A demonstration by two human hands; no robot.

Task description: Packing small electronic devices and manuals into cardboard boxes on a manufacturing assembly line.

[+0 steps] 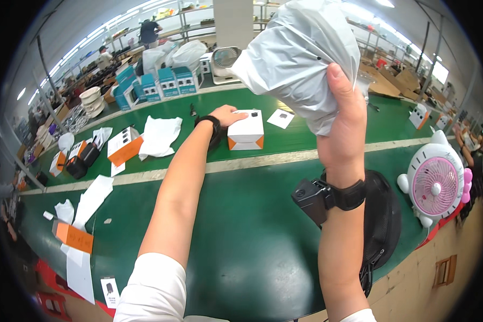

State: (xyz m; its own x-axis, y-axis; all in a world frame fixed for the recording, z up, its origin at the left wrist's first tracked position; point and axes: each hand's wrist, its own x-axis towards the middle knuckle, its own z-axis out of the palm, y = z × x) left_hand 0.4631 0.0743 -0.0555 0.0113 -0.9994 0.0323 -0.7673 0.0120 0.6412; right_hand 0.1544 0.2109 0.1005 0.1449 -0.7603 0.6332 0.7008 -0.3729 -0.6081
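My right hand (344, 118) is raised high and closed around a crumpled light-grey plastic bag (300, 59), the thumb pressing on its near side. What is inside the bag cannot be seen. My left hand (226, 116) reaches forward to a small white and orange box (246, 131) on the long green bench. Its thumb lies over the box's top left edge, and the other fingers are partly hidden behind. Just right of the box lies a white card (280, 118) with a small dark picture. A black strap with a small camera-like device (312, 199) is around my right wrist.
Left on the bench are another white plastic bag (161, 137), an orange and white box (124, 146) and black devices (83, 161). An opened orange box (75, 237) is nearer. Right are a black pouch (383, 220) and pink-white fan (437, 182). Teal boxes (166, 81) stand behind.
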